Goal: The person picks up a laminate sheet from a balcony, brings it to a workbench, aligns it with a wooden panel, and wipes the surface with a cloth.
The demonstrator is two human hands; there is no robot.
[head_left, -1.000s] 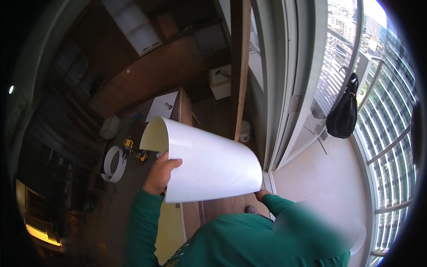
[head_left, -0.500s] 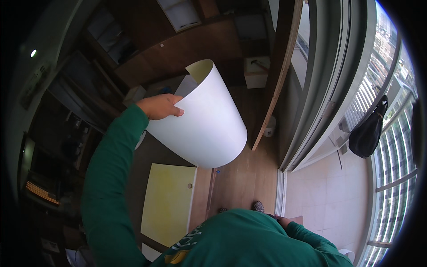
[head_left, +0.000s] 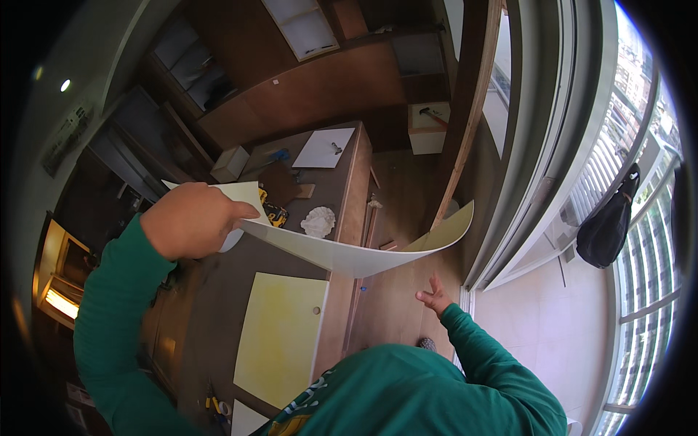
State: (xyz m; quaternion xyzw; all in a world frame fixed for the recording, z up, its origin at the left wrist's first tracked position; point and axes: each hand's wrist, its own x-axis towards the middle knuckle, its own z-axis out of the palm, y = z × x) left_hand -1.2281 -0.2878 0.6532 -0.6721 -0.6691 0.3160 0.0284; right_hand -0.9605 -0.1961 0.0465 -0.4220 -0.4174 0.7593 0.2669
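My left hand pinches the left end of a thin, bendy laminate sheet, thumb against its edge. White on its lower face and pale yellow on the other, the sheet hangs in a shallow curve with its right end curling up. Below and right of it, my right hand is held up with fingers apart, touching nothing. On the dark worktop lies a board with a yellowish face and a small round hole near its right edge.
Farther back on the worktop are a yellow-and-black power tool, crumpled white paper and a white panel. Pliers lie near me. A wooden post and sliding-door frame rise at right; a black bag hangs beyond.
The sheet has gone from a rolled, upright curve to a flatter, wider bow. My left hand has come lower and leftward; my right hand has risen from my side, fingers spread.
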